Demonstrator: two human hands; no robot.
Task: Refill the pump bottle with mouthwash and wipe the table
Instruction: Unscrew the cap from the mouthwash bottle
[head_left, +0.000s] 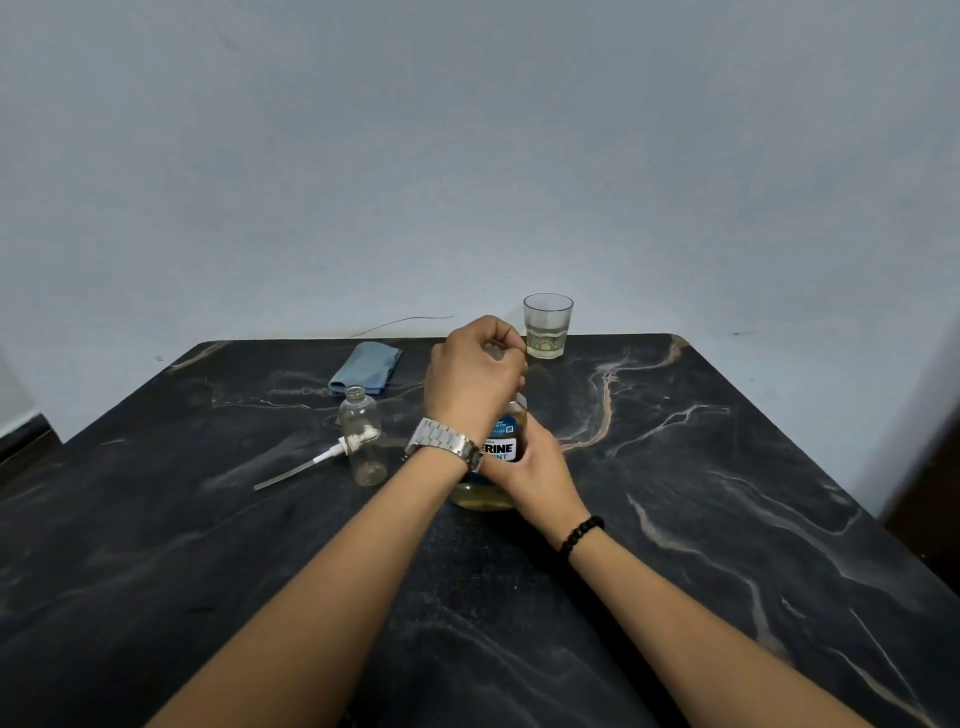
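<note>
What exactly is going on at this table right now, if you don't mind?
A person is opening a mouthwash bottle: the left hand grips its top, the right hand steadies its body. The empty pump bottle stands open beside it, its pump lying on the table. A blue cloth and a glass sit behind.

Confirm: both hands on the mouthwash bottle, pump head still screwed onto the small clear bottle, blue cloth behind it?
Not quite. The head view shows the pump head lying on the table beside the small clear bottle, whose neck is open. Both hands are on the mouthwash bottle, blue cloth behind.
</note>
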